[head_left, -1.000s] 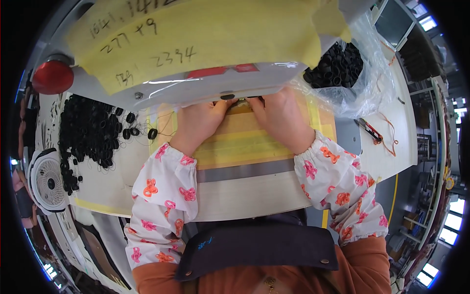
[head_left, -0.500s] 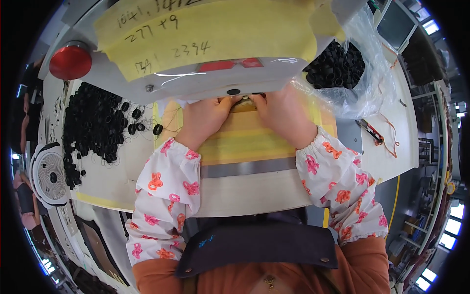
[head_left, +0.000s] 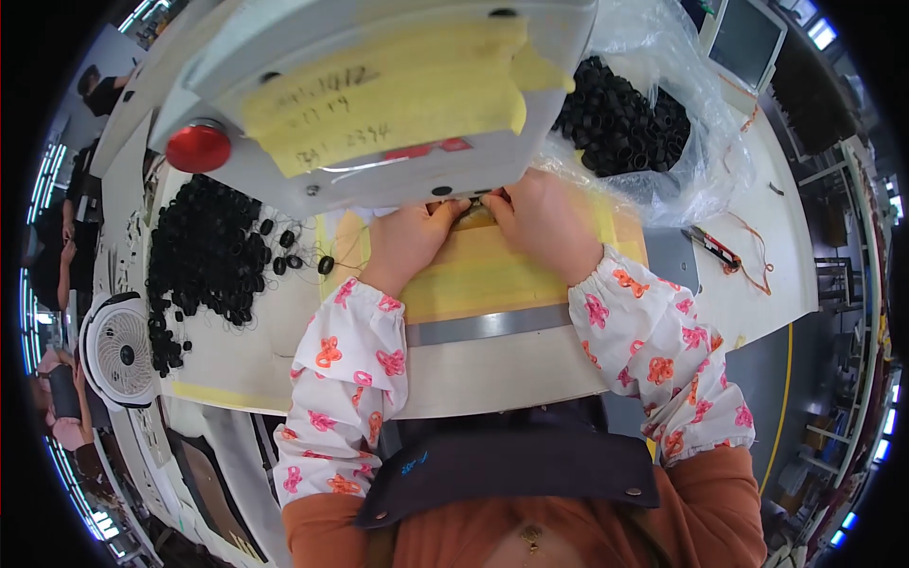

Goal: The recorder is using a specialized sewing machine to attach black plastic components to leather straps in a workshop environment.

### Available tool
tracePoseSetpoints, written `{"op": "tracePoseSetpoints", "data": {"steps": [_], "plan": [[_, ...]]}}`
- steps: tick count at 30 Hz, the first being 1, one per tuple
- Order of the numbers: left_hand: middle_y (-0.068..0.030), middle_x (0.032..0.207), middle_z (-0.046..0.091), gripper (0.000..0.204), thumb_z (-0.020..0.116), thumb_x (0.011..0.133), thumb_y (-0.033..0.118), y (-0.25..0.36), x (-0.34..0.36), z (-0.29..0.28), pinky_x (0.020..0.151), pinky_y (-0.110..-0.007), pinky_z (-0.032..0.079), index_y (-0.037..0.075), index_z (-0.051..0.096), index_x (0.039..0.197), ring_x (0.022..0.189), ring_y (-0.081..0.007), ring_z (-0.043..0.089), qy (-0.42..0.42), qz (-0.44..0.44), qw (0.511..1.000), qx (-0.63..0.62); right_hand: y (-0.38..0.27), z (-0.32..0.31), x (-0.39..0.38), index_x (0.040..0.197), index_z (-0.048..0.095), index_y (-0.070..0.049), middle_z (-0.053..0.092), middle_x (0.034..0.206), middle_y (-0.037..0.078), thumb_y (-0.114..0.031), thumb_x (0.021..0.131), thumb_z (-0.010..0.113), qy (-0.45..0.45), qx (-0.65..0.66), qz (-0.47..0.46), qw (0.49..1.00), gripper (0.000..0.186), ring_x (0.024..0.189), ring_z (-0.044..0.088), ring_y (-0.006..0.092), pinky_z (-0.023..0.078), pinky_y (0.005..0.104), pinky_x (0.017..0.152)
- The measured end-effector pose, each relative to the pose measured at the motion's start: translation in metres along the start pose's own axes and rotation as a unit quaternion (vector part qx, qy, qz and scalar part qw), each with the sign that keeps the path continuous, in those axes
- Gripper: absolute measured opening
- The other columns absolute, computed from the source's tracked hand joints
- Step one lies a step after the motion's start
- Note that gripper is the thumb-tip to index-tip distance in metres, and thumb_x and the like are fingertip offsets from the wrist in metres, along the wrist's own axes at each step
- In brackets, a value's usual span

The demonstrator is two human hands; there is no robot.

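Observation:
My left hand (head_left: 409, 241) and my right hand (head_left: 546, 227) meet under the lower edge of a white machine head (head_left: 407, 185) that looks like a sewing machine. Thumbs and fingertips of both hands are pinched together around a small piece too hidden to name. Both wrists rest over a yellow-taped work plate (head_left: 473, 275) with a metal strip along its near edge. Left of my left hand lie a few small black rings (head_left: 326, 265) joined by thin threads. Beyond them is a large heap of black rings (head_left: 204, 246).
A clear plastic bag (head_left: 715, 180) of black rings (head_left: 625, 123) stands at the right. Below it lies a red-and-black cutter (head_left: 715, 248) beside an orange cord (head_left: 757, 270). A red button (head_left: 198, 147) sits on the machine. A white fan (head_left: 120, 350) is at left; other people are beyond.
The view has tilted and shifted, so the machine and table sit differently in it. Both hands stay pinched at the same spot, with the right fingers slightly raised.

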State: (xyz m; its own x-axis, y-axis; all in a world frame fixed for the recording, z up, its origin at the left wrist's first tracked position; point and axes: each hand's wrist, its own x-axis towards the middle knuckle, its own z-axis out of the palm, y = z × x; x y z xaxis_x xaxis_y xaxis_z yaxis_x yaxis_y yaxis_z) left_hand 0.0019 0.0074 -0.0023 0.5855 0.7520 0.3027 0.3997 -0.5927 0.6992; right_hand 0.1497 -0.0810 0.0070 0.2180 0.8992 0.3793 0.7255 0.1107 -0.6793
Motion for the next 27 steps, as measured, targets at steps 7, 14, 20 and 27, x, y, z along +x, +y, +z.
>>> {"op": "tracePoseSetpoints", "data": {"steps": [7,14,20,27], "plan": [[-0.0093,0.064,0.062,0.027,0.059,0.078,0.032,-0.002,-0.017,-0.004,0.053,-0.035,0.044,0.006,0.064,0.077,0.056,-0.0243,0.059,0.025,0.028,0.999,0.009,-0.007,0.007,-0.004,0.071,0.050,-0.001,0.055,0.064,0.017,-0.003,0.069,0.059,0.010,-0.036,-0.058,0.998,0.009,0.059,0.055,0.0339,0.044,0.0400,0.053],[-0.0138,0.060,0.058,0.031,0.058,0.078,0.035,-0.005,-0.049,-0.051,0.051,-0.038,0.044,0.007,0.062,0.065,0.054,-0.0303,0.056,0.057,0.005,0.988,0.142,-0.010,-0.010,-0.012,0.068,0.051,-0.002,0.052,0.059,0.012,-0.005,0.070,0.060,0.106,-0.008,-0.041,0.993,0.011,0.051,0.052,0.0277,0.041,0.0334,0.046],[-0.0099,0.059,0.059,0.028,0.060,0.076,0.032,-0.042,-0.063,-0.094,0.052,-0.037,0.045,0.008,0.064,0.062,0.055,-0.0275,0.058,0.130,-0.102,0.972,0.166,0.008,-0.031,0.009,0.078,0.052,-0.003,0.053,0.076,0.011,-0.004,0.071,0.059,0.177,-0.190,-0.097,0.961,0.010,0.068,0.054,0.0272,0.043,0.0351,0.055],[-0.0124,0.080,0.060,0.016,0.059,0.075,0.015,-0.004,-0.048,-0.047,0.071,-0.037,0.044,0.003,0.062,0.086,0.077,-0.0293,0.056,0.119,0.198,0.947,0.224,0.039,-0.034,0.015,0.087,0.054,-0.006,0.052,0.087,0.010,-0.008,0.068,0.062,0.149,-0.320,-0.057,0.934,0.020,0.082,0.050,0.0278,0.042,0.0380,0.066]]}}
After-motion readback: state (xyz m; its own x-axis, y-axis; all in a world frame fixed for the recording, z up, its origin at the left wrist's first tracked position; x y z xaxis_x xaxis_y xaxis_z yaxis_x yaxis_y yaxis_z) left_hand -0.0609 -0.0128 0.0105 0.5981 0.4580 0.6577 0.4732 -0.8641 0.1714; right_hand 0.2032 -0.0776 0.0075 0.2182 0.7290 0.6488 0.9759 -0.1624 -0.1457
